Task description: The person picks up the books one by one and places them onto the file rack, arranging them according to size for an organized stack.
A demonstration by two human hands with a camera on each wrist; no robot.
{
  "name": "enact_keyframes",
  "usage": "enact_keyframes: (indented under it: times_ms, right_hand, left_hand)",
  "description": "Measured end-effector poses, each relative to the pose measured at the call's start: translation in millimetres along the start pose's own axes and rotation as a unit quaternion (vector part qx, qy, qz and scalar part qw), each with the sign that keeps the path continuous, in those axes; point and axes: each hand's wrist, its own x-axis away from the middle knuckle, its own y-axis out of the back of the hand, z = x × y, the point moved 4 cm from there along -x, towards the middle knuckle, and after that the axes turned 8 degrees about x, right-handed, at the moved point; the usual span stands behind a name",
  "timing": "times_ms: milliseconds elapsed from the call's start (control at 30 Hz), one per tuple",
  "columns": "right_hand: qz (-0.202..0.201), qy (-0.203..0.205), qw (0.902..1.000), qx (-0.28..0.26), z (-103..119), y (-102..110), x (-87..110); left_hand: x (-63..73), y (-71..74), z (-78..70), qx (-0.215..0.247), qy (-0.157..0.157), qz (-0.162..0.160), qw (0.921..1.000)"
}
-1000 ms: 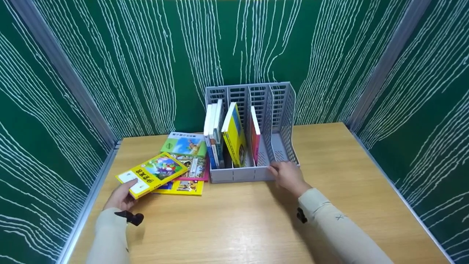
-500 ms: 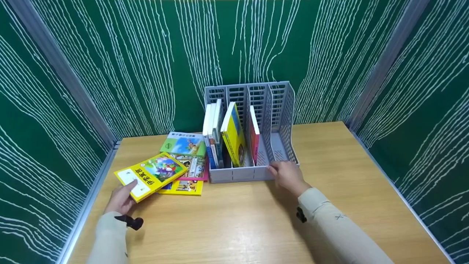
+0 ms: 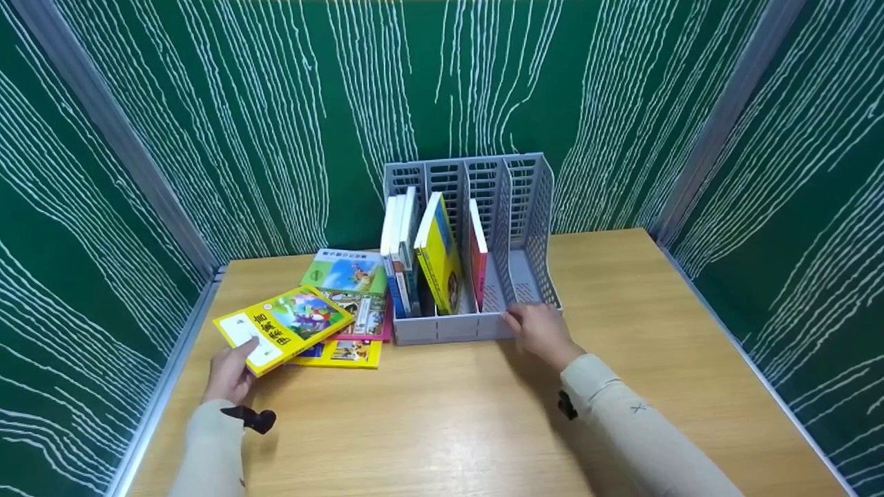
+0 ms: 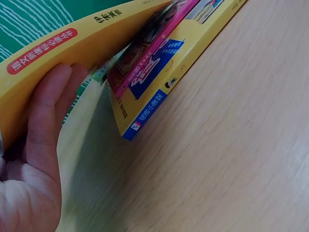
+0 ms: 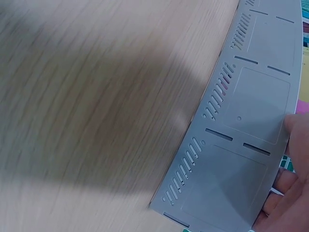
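Note:
My left hand (image 3: 231,369) holds a yellow book (image 3: 286,326) by its near left corner, thumb on the white part of the cover and fingers underneath. In the left wrist view those fingers (image 4: 46,116) lie against the book's underside. It slants above a loose pile: a green-and-blue book (image 3: 349,270), a pink-edged book (image 3: 373,319) and a lower yellow book (image 4: 159,82). My right hand (image 3: 544,335) grips the front lip of a grey book rack (image 3: 456,328), towards its right end. In the right wrist view the fingertips (image 5: 285,181) curl behind that lip.
Several white-edged books (image 3: 400,241) stand in the rack's leftmost compartment. Beside them leans a yellow upright book (image 3: 440,259), then a red-pink book (image 3: 479,259). All this is on a wooden table (image 3: 449,428), with green white-lined walls (image 3: 373,83) around it.
The held yellow book's near end has shifted slightly left, still in my left hand. My right hand keeps its grip on the rack. Otherwise only a slight drift of the view shows.

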Motion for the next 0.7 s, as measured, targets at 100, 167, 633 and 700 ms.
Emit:
enact_keyframes:
  times_ms: [100,167,633,700]
  right_hand:
    - [-0.007,-0.001,1.0000,-0.006,0,2,0.9]
    - [-0.011,-0.006,0.9999,-0.007,0,4,1.4]
    - [-0.039,-0.045,0.9968,-0.053,9,40,-2.5]
    - [-0.054,-0.042,0.9957,-0.063,10,47,-3.2]
  left_hand:
    - [0.5,-3.2,-0.5,-0.011,-0.008,-0.005,0.9999]
    - [1.2,-6.6,-1.5,-0.015,-0.006,-0.011,0.9998]
    - [14.8,-52.2,-19.8,0.084,0.000,-0.013,0.9964]
    - [17.5,-58.8,-24.0,0.093,-0.004,-0.006,0.9956]
